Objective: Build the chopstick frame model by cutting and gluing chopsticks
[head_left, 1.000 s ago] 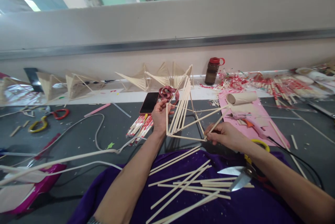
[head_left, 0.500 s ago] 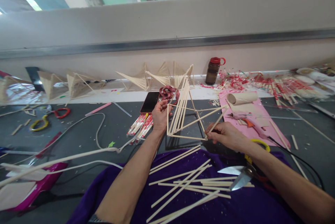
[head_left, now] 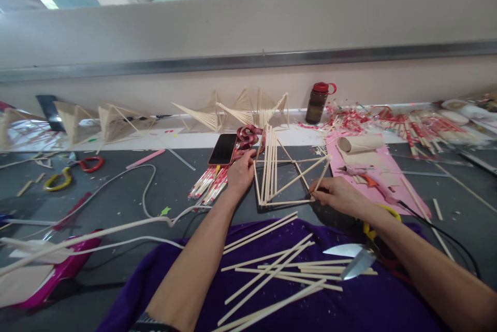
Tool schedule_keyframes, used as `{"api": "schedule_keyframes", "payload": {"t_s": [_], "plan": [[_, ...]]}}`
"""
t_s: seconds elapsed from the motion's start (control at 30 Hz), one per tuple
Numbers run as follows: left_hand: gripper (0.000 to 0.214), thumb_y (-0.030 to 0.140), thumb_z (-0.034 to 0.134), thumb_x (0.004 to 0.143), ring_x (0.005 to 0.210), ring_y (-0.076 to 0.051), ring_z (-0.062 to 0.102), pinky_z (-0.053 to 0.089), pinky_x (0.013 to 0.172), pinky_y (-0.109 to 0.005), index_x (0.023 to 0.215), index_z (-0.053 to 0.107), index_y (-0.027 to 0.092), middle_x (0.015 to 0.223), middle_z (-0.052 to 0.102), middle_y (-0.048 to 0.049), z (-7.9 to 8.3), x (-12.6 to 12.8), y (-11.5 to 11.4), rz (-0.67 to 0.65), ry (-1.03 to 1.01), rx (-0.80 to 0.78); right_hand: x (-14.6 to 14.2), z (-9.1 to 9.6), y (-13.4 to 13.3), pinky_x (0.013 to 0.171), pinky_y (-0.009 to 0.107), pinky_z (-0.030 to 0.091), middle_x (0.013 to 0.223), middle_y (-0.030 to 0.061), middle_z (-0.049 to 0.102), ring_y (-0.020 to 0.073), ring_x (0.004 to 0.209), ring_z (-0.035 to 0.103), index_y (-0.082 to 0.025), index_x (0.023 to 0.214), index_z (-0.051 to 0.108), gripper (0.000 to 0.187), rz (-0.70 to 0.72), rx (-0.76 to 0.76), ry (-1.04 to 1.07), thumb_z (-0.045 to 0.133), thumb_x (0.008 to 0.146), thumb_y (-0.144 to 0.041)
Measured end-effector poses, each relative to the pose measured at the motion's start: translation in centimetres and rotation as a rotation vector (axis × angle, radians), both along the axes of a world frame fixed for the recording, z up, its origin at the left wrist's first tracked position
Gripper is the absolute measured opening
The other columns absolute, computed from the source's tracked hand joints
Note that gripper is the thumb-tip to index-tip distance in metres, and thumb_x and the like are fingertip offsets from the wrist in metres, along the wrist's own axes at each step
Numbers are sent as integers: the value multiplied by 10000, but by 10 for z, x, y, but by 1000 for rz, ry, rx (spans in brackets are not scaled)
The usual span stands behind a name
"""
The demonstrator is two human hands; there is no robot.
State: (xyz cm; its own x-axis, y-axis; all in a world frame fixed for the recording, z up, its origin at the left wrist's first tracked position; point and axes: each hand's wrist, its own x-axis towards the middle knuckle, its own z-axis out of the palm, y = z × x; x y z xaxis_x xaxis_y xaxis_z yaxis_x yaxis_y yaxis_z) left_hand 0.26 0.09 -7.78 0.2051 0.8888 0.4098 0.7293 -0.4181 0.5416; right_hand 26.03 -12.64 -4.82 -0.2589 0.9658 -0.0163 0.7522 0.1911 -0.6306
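A frame of glued wooden sticks (head_left: 287,201) rests on the dark table, several sticks fanned side by side on its left part. My left hand (head_left: 241,170) grips its upper left corner, fingers closed around the wood. At the lower right corner my right hand (head_left: 332,193) pinches the frame between thumb and fingers. Loose wooden sticks (head_left: 272,270) lie on the purple cloth (head_left: 155,290) over my lap. Open scissors (head_left: 359,262) with a yellow handle lie on that cloth, partly under my right forearm.
A pink glue gun (head_left: 367,179) lies on pink paper (head_left: 417,207) at right. Behind the frame are a phone (head_left: 223,149), a ribbon (head_left: 248,136) and a bottle (head_left: 316,106). Finished stick models (head_left: 205,117) line the wall. White cables (head_left: 116,229) cross the left side.
Both hands have lowered the stick frame onto the table and shifted it slightly right. Its fanned sticks now stand lower in view. The grip of each hand looks the same.
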Motion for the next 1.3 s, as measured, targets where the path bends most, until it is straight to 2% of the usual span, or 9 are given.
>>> {"api": "schedule_keyframes", "payload": {"t_s": [0.2,0.47,0.8,1.0,1.07,1.2,1.3], "plan": [[422,159,491,796,946,-248,578,384,842,-322,1201,537,269,947,663,-60,4,0,-3,-32,155,38,0,-2,0,531,228,374,712,37,659,143,570,563,-180,712,628,232,-6,25,-93,431,808,-258],[420,170,425,828,1008,-261,560,382,874,-354,1226,533,249,1114,629,-92,4,-4,1,-10,147,88,1,-3,0,530,231,370,738,49,665,146,583,564,-181,649,600,266,4,44,-131,423,824,-275],[426,149,481,783,1019,-250,565,364,914,-350,1177,580,280,1126,634,-58,4,-11,5,53,35,91,1,0,-2,527,232,361,745,50,663,146,586,559,-179,690,626,247,12,37,-140,435,815,-272],[405,175,489,787,1021,-267,562,357,909,-363,1177,579,238,1140,622,-88,11,-16,5,110,-14,93,0,0,-2,510,232,344,687,25,647,145,566,549,-189,754,635,210,8,20,-134,444,805,-258],[382,175,505,770,1026,-269,554,353,912,-363,1132,609,236,1137,620,-82,15,-16,4,111,-94,50,0,1,-2,515,232,345,687,21,647,146,574,552,-192,769,639,207,8,16,-131,445,803,-256],[268,149,560,691,1002,-251,554,357,914,-345,905,696,236,1015,663,-46,22,-15,6,56,-425,-98,-1,2,-2,518,234,345,693,26,649,147,576,554,-190,776,644,222,4,8,-137,438,810,-266],[228,154,578,656,858,-219,600,433,795,-310,837,704,213,860,688,-38,26,-16,9,39,-582,-171,-1,2,-3,525,235,349,711,36,656,152,591,562,-184,782,650,227,-1,9,-148,442,808,-270]]}}
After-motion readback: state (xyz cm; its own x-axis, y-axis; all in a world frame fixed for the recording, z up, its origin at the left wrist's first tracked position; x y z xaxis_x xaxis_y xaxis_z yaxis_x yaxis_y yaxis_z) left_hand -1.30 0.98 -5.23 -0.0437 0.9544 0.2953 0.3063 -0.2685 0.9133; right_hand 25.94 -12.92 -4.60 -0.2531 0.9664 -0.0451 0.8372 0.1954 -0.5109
